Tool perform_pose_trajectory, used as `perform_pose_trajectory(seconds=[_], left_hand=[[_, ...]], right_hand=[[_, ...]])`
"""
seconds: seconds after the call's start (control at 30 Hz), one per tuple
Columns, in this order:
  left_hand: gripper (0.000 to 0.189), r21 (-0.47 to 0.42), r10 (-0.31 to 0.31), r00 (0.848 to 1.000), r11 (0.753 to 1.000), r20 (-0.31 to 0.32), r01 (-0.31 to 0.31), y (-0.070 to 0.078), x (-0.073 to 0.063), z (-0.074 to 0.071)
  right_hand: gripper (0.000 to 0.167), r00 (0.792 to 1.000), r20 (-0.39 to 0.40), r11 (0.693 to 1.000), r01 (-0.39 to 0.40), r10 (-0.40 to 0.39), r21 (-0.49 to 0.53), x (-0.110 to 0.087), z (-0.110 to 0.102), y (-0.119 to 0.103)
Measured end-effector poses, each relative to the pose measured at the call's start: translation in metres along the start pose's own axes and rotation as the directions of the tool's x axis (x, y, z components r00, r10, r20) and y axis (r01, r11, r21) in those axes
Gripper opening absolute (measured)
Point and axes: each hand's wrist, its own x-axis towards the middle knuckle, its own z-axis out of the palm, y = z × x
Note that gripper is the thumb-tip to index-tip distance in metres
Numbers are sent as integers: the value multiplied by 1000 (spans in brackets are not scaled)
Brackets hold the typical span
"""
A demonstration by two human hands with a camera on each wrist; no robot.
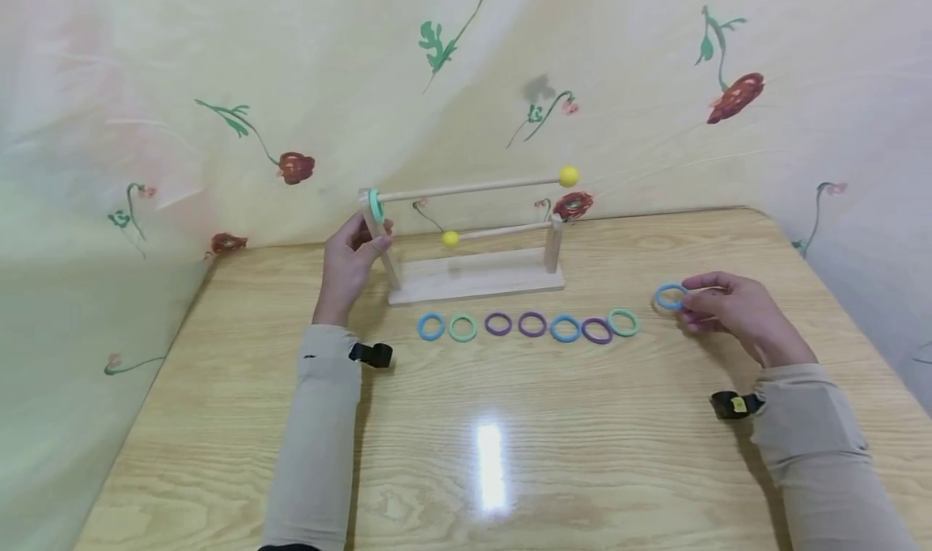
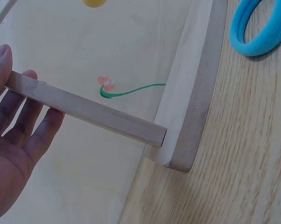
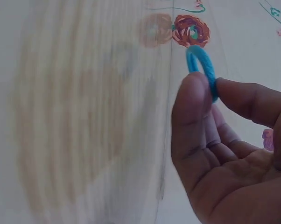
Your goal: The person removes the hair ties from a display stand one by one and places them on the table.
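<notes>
My left hand [image 1: 348, 264] grips the left upright post [image 2: 84, 103] of a wooden rack, thumb on one side and fingers behind. On the rack's upper rod [image 1: 473, 188], which ends in a yellow ball [image 1: 569, 177], a green hair tie [image 1: 375, 206] hangs against that post. The lower rod [image 1: 502, 231] points left from the right post and has its own yellow ball [image 1: 451, 239]. Off to the right, my right hand [image 1: 735, 312] pinches a blue hair tie [image 3: 203, 70] between thumb and forefinger, held above the table.
In front of the rack's base [image 1: 480, 277] several hair ties lie in a row on the wooden table [image 1: 408, 438], from a blue one [image 1: 431, 327] to a green one [image 1: 624, 322]. A flowered cloth [image 1: 291, 65] hangs behind the table.
</notes>
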Motion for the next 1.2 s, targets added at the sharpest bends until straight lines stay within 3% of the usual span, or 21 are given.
perform_pose_trajectory(seconds=[0.37,0.7,1.2], left_hand=[[29,-14,-5,1000,1000,-4,5,2,0,-1],[30,-30,-19,1000,999,-7,19,1,2,-1],[34,-54,-16,1000,998,4,16,3,7,2]], right_hand=[[44,992,78,995,-92,95,-44,5,-6,3],[43,986,128,994,-102,107,-42,9,-7,2],[46,971,196,984,-107,134,-143,9,-10,-6]])
